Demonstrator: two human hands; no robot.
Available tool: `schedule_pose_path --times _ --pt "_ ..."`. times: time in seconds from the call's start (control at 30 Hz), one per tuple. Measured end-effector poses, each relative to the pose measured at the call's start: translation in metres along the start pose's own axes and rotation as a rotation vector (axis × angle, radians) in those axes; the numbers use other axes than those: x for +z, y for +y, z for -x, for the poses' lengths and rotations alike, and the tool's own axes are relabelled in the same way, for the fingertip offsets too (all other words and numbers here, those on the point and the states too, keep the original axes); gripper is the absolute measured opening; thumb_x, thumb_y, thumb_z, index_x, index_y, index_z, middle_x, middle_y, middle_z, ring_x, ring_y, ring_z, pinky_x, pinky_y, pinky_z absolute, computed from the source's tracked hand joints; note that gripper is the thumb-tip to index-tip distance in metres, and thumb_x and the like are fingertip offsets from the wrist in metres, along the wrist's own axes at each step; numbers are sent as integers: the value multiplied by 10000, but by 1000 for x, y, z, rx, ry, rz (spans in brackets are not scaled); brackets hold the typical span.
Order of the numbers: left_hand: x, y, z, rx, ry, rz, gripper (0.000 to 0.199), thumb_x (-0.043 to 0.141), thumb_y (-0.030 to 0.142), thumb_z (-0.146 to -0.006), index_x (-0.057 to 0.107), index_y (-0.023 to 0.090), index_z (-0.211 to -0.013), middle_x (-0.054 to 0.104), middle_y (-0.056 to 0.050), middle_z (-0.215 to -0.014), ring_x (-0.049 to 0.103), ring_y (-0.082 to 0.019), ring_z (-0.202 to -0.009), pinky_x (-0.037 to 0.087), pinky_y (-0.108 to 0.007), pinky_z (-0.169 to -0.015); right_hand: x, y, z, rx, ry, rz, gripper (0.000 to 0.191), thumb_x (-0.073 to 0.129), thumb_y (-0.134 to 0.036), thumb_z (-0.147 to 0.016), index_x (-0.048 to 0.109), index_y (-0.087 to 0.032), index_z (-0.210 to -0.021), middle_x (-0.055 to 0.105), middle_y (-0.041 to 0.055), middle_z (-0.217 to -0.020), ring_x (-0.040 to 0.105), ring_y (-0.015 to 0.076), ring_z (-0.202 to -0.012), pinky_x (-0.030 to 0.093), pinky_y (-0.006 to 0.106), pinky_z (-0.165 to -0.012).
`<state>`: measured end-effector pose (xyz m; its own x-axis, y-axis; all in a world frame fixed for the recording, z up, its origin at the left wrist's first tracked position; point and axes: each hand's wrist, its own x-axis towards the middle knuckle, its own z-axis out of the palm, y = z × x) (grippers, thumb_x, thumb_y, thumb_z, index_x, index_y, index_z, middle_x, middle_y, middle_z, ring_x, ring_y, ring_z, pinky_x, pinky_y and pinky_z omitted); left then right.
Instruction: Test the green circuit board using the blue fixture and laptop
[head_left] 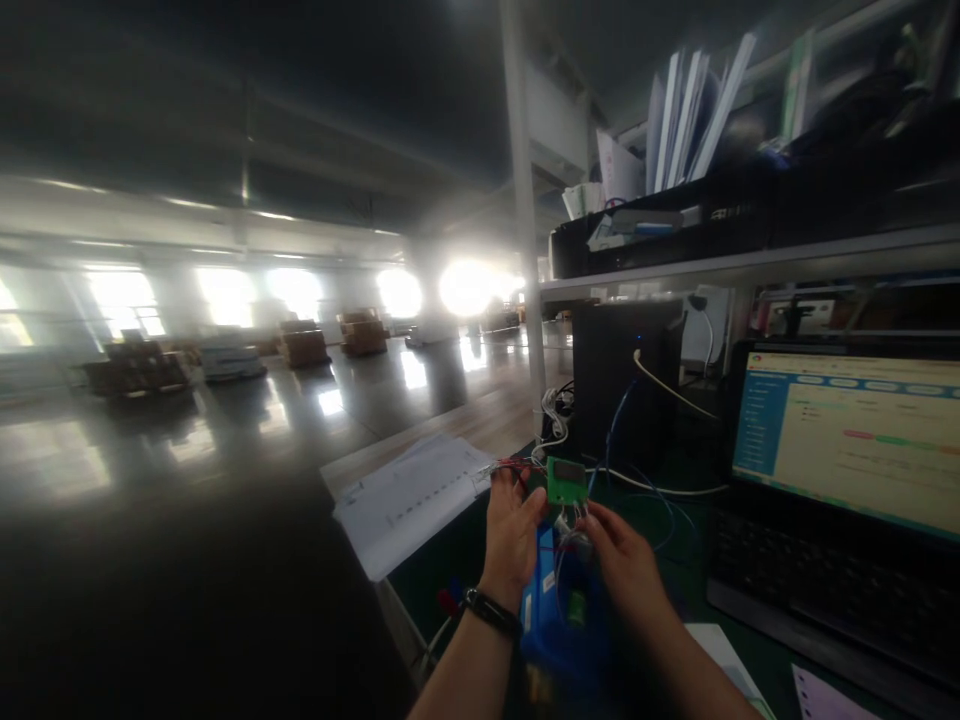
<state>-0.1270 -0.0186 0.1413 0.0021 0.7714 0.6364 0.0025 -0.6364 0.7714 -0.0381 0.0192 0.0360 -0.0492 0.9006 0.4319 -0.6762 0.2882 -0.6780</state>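
Note:
A small green circuit board (556, 490) with a dark rectangular display is held up in front of me, blurred by motion. My left hand (513, 528), with a black band at its wrist, is at the board's left edge. Its thumb lies against that edge, while its fingers are partly hidden among red wires (517, 463). Below the board's lower right corner, my right hand (621, 556) pinches the thin pale wires (576, 512) hanging from it. Under both hands is a blue bin (546, 590), with a green part (576, 607) inside and wires running down to it.
Papers (420, 495) lie on the left corner of the green-topped bench. To the right is a laptop (840, 440), with a black computer case (626, 380) and loose cables behind. A shelf (675, 272) with folders overhangs the bench. Stacked cartons (304, 343) stand across the floor.

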Motion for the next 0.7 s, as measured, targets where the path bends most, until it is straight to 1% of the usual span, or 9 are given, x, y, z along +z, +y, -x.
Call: schedule_pose_path --times 0.07,0.1,0.2,0.3,0.37,0.47,0.6,0.7 --pt "7 2 3 -37 -52 -1 323 517 199 -857 445 203 -1172 408 -71 -1226 420 -180 -1112 458 -363 -857 -1 -3 4 23 38 11 823 559 -712 -672 500 -75 -1189 495 129 -1058 528 140 -928 475 177 -766" --pt "10 4 4 -54 -62 -21 319 514 208 -860 444 205 -1171 413 -67 -1218 423 -176 -1104 466 -359 -843 -1 -5 6 31 54 18 816 559 -711 -670 510 -67 -1169 502 131 -1037 531 137 -910 472 171 -755" --pt "17 5 8 -90 -51 -108 395 578 174 -809 434 200 -1175 430 -67 -1217 441 -182 -1082 474 -339 -815 -3 -10 11 51 94 45 788 558 -711 -664 535 -54 -1100 519 128 -973 535 127 -854 454 150 -702" --pt "19 3 13 -120 -57 -75 349 555 183 -826 445 149 -1155 465 -101 -1210 488 -188 -1030 459 -331 -820 -4 -13 20 59 126 70 751 515 -736 -679 562 -70 -1025 531 101 -937 527 108 -828 426 126 -669" --pt "20 -1 19 -172 -9 -65 347 555 200 -826 461 124 -1151 496 -118 -1173 518 -177 -971 464 -297 -768 -4 -13 26 55 152 89 739 471 -755 -697 577 -75 -966 536 86 -908 517 97 -818 403 113 -651" --pt "23 -8 29 -245 115 -123 357 590 224 -796 509 104 -1123 543 -101 -1050 531 -122 -831 462 -236 -666 -6 -8 33 48 183 117 739 461 -764 -700 586 -71 -922 537 77 -866 500 91 -789 373 111 -624" --pt "24 -18 35 -258 210 -219 336 614 215 -757 550 81 -1059 562 -87 -1003 531 -93 -765 452 -208 -638 -9 4 33 45 181 123 750 487 -762 -683 584 -72 -959 534 80 -876 497 93 -782 380 121 -636" --pt "22 -24 33 -256 252 -282 340 631 224 -731 546 56 -1014 582 -94 -949 537 -95 -715 437 -201 -599 -11 11 30 47 179 122 746 477 -762 -687 582 -60 -915 531 86 -848 490 91 -756 370 122 -621"
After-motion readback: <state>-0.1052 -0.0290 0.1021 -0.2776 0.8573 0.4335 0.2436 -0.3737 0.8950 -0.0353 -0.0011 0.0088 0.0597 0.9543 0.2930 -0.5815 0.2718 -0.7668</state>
